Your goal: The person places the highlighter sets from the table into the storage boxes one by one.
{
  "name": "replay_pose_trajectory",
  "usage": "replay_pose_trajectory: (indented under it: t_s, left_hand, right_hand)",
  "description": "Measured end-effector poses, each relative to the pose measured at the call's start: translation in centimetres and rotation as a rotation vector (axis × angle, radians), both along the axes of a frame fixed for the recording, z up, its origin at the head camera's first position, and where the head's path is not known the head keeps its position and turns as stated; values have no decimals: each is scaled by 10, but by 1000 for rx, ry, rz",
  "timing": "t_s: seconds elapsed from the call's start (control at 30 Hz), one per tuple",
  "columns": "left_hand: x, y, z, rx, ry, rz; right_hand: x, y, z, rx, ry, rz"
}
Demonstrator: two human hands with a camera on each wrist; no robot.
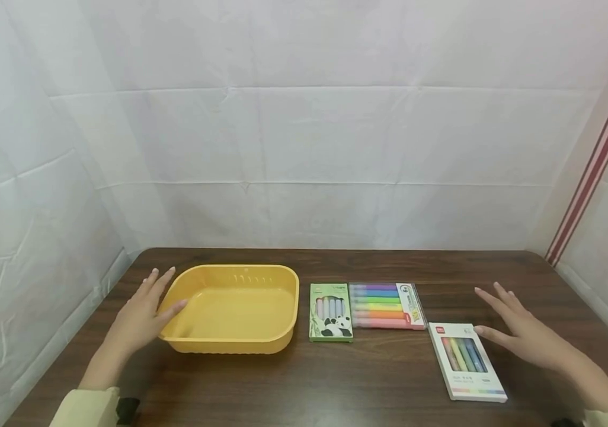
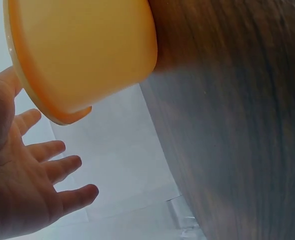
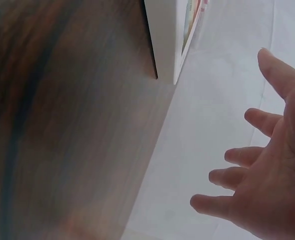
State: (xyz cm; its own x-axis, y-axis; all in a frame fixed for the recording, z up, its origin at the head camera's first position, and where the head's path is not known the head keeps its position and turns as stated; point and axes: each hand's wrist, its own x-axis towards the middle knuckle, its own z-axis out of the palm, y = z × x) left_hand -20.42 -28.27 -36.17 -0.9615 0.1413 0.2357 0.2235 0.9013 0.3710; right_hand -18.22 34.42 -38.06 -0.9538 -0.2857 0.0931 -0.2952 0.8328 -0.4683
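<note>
My left hand (image 1: 141,314) hovers at the left end of a yellow plastic basket (image 1: 229,341), fingers spread and thumb over its rim. In the left wrist view the hand (image 2: 32,175) has nothing in its palm, beside the basket wall (image 2: 87,50). On the right, my other hand (image 1: 528,335) is held with spread fingers above and beside a white box of colored sticks (image 1: 477,382). Its thumb tip appears close to the box's upper right corner; contact cannot be made out. The right wrist view shows that hand (image 3: 272,170) holding nothing, apart from the white box (image 3: 167,40).
Right of the basket lies a green panda box (image 1: 332,314) with pastel sticks in its window. Touching or nearly touching it is a clear pack of rainbow highlighters (image 1: 384,305). All stand on a dark wooden table (image 1: 304,385), with white cloth (image 1: 314,136) behind and at the sides.
</note>
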Motion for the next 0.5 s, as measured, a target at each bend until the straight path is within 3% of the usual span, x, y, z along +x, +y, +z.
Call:
replay_pose_trajectory:
  t_s: [0.5]
  left_hand:
    - [-2,-9,-2,172,-104,-50]
  right_hand:
    - [10,7,1,-65,-101,57]
